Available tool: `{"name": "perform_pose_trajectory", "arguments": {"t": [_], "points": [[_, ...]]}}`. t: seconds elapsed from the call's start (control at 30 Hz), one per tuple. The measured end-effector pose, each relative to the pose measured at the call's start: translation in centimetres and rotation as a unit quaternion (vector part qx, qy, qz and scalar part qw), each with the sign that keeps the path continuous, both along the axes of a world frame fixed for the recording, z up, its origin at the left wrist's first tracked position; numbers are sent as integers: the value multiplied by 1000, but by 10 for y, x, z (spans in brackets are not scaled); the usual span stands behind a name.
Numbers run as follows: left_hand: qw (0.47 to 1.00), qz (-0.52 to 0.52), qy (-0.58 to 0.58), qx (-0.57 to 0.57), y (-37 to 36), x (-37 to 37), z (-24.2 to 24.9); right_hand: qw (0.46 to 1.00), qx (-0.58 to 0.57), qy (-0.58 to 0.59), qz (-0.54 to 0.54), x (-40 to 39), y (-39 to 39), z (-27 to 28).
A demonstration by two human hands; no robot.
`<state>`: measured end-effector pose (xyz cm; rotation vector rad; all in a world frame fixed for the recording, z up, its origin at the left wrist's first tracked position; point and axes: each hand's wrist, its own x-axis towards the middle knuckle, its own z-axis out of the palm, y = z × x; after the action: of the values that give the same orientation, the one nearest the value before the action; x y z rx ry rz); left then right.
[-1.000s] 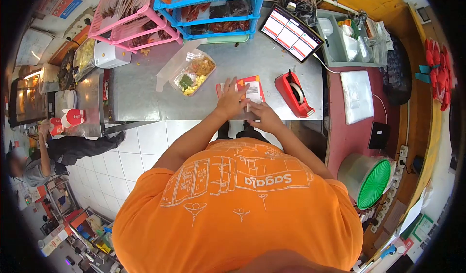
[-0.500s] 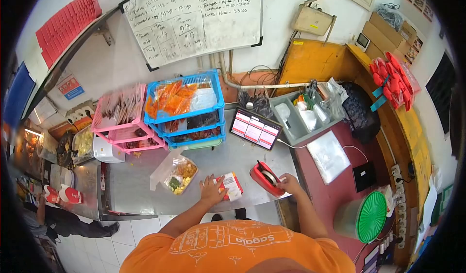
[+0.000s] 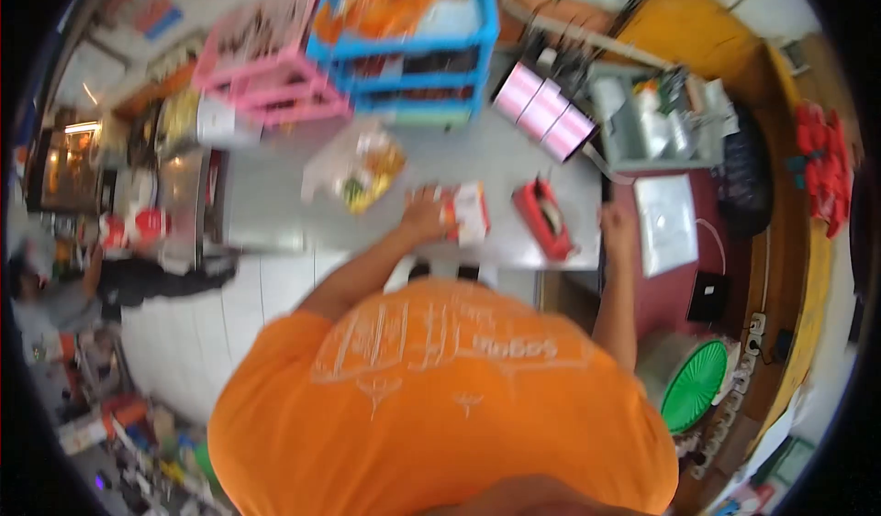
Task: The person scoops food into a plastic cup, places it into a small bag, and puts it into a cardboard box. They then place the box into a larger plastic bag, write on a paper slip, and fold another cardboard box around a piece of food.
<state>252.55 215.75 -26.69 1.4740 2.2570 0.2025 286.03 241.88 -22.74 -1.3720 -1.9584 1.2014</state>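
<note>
Blurred by motion, my left hand (image 3: 429, 220) lies on a small red-and-white packet (image 3: 472, 213) on the metal table, its fingers stretched over it. Right of the packet stands a red tape dispenser (image 3: 541, 222) with a roll in it. My right hand (image 3: 617, 228) is closed, apart from the dispenser and just past the table's right edge. Whatever it pinches, if anything, is too blurred to make out. A clear plastic container of food (image 3: 374, 169), its lid raised, sits behind my left hand.
Blue stacked baskets (image 3: 408, 53) and pink ones (image 3: 275, 66) stand at the back. A tablet (image 3: 543, 110) lies beside a grey divided tray (image 3: 633, 140). Right are plastic bags (image 3: 667, 222) and a green-lidded bin (image 3: 695, 386). Another person (image 3: 87, 282) stands far left.
My right hand has moved from the tape dispenser out to the right. My left hand stays on the packet. The whole view has tilted and shifted downward.
</note>
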Motion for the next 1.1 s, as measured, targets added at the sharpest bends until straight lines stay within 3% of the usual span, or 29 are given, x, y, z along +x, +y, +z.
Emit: {"name": "perform_pose_trajectory", "arguments": {"t": [0.1,0.2,0.23,0.33,0.37,0.43,0.5,0.6,0.63,0.7,0.77,0.83,0.87,0.9,0.93,1.0,1.03,1.1], "points": [[1000,-11,-17,-5,0,-1,17,967,-177,65,172,-112,-27,26],[1000,-5,-28,9,-1,-1,22,921,-38,-54,385,-201,-80,-8],[1000,7,-29,9,-1,-2,21,910,-2,-53,412,-219,-98,-19],[999,5,-26,19,-5,-2,22,884,41,-61,462,-238,-124,-33],[1000,0,-21,18,-5,-2,23,856,58,-202,471,-241,-119,-34],[1000,-1,-18,20,-5,-2,20,856,160,-296,393,-227,-109,-15],[999,7,-3,39,-4,-2,10,854,126,-365,348,-215,-87,-28],[995,-30,-76,63,-5,-17,4,834,169,-371,373,-217,-99,9],[995,-31,-68,71,-7,-28,1,822,192,-325,426,-219,-110,10],[955,-37,-186,227,-22,-49,-4,772,221,-286,523,-231,-145,13],[944,-29,-170,280,-48,-72,13,732,225,-268,584,-241,-163,-1],[933,-24,-157,323,-85,-101,35,747,256,-269,551,-247,-149,-27],[932,10,-77,353,-108,-115,43,759,282,-271,521,-248,-140,-34],[924,45,2,379,-128,-127,49,759,277,-326,491,-253,-132,-29],[926,42,-1,376,-144,-139,54,767,263,-366,457,-264,-131,-9],[885,230,133,382,-163,-168,61,795,262,-342,428,-291,-130,11],[884,227,134,385,-167,-182,59,796,264,-341,425,-311,-129,1],[914,211,189,290,-170,-208,51,866,234,-116,426,-352,-133,-31]]}}
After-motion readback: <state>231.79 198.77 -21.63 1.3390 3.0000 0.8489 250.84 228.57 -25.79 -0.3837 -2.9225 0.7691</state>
